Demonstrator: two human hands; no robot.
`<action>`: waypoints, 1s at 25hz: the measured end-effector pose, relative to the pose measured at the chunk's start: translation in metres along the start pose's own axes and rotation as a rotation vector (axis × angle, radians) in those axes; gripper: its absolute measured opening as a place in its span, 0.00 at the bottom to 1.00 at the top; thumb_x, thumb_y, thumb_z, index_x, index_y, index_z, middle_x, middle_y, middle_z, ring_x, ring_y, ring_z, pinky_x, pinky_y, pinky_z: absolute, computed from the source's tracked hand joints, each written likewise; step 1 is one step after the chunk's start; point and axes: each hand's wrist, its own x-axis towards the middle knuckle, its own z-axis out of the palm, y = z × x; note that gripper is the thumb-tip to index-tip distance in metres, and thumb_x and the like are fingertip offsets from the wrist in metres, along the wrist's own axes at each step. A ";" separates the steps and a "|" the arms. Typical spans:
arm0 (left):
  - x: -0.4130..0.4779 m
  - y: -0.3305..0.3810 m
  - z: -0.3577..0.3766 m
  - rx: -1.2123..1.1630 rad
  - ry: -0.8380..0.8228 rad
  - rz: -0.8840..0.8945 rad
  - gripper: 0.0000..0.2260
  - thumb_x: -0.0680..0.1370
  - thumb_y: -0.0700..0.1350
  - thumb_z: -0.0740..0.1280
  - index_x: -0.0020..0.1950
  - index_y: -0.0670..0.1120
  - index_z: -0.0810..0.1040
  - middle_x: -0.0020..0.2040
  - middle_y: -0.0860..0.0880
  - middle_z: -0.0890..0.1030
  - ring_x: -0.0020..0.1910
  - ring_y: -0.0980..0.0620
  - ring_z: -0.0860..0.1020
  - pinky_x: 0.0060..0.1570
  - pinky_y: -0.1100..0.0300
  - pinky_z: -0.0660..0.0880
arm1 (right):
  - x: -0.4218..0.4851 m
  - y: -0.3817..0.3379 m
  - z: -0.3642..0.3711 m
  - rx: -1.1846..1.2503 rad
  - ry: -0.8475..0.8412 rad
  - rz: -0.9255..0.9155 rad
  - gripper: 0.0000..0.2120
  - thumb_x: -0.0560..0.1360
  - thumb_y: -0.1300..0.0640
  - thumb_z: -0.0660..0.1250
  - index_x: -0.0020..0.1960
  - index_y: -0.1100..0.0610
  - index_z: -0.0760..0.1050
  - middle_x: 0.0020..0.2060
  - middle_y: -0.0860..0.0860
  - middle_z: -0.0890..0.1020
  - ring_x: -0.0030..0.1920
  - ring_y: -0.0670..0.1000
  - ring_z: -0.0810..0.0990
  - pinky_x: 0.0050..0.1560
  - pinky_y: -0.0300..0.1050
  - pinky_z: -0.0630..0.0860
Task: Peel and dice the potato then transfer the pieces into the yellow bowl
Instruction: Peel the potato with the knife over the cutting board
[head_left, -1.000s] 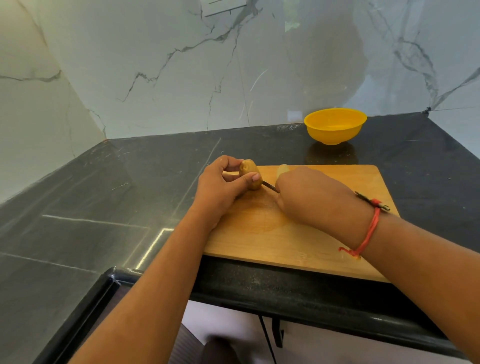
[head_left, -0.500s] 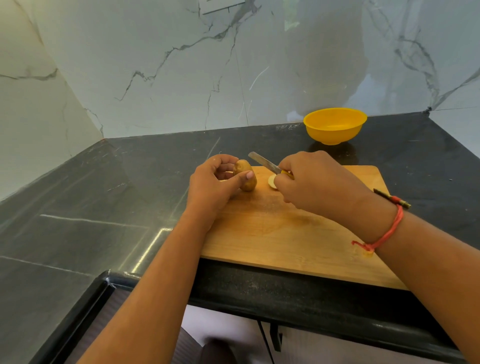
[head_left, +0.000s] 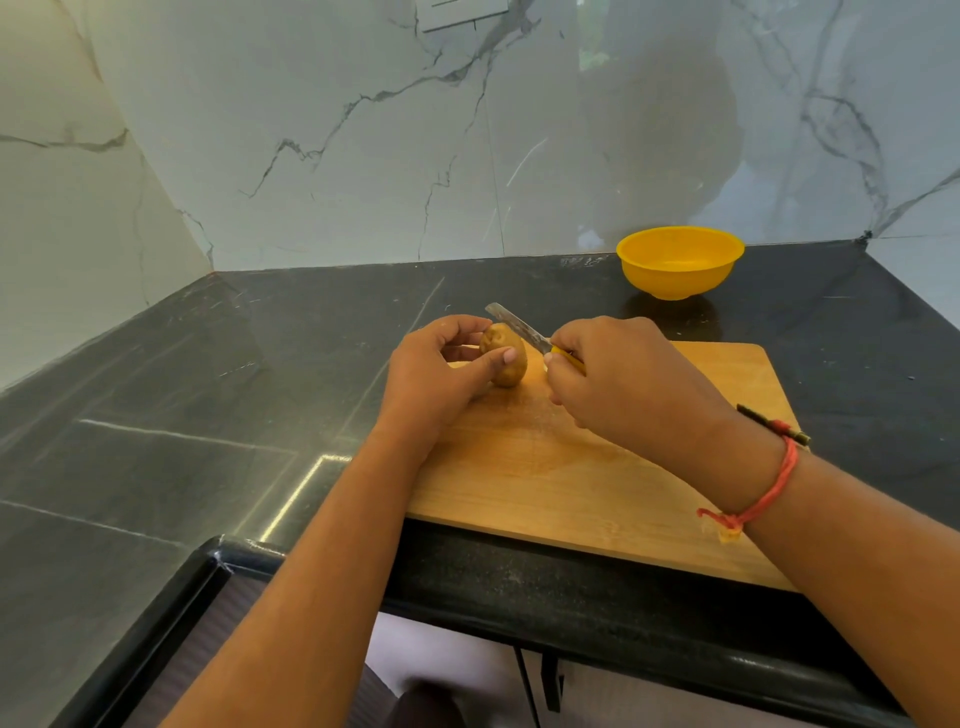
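Small brown-skinned potato (head_left: 503, 361), egg-shaped, stood on end, pinched between thumb and fingers of left hand (head_left: 436, 374); skin seemingly still on across the visible side. Knife (head_left: 517, 327) gripped in right hand (head_left: 623, 384), blade slanting up past potato's top. Yellow bowl (head_left: 680, 262), round, upright, well beyond right hand.

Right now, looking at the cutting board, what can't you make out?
All in the head view:
Knife handle: the right hand grips round it; only the blade and a yellow sliver show.
Potato left side: the left hand holds over it.
Board behind the right hand: that hand blocks it.
Yellow bowl bottom: its near wall hides it.
Thin dark thing by the right wrist: too small, partly covered.
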 end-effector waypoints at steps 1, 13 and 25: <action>0.000 0.000 0.000 0.001 0.001 0.004 0.20 0.71 0.54 0.77 0.60 0.51 0.82 0.50 0.57 0.84 0.49 0.60 0.81 0.44 0.71 0.77 | 0.001 0.000 0.001 -0.001 0.002 -0.003 0.13 0.83 0.53 0.58 0.49 0.55 0.80 0.37 0.51 0.83 0.36 0.49 0.81 0.42 0.51 0.82; 0.000 -0.002 0.001 -0.036 0.013 -0.015 0.17 0.69 0.53 0.79 0.56 0.52 0.83 0.47 0.58 0.84 0.48 0.64 0.81 0.45 0.75 0.75 | 0.004 -0.006 0.006 -0.150 -0.049 -0.022 0.13 0.84 0.53 0.56 0.52 0.55 0.78 0.35 0.49 0.75 0.35 0.47 0.73 0.32 0.39 0.64; 0.000 -0.002 0.002 -0.006 0.034 -0.007 0.14 0.70 0.53 0.78 0.54 0.55 0.83 0.46 0.59 0.84 0.47 0.67 0.80 0.44 0.79 0.72 | 0.018 -0.021 0.007 -0.288 -0.175 0.014 0.10 0.83 0.55 0.60 0.61 0.56 0.76 0.43 0.52 0.77 0.45 0.51 0.78 0.44 0.43 0.73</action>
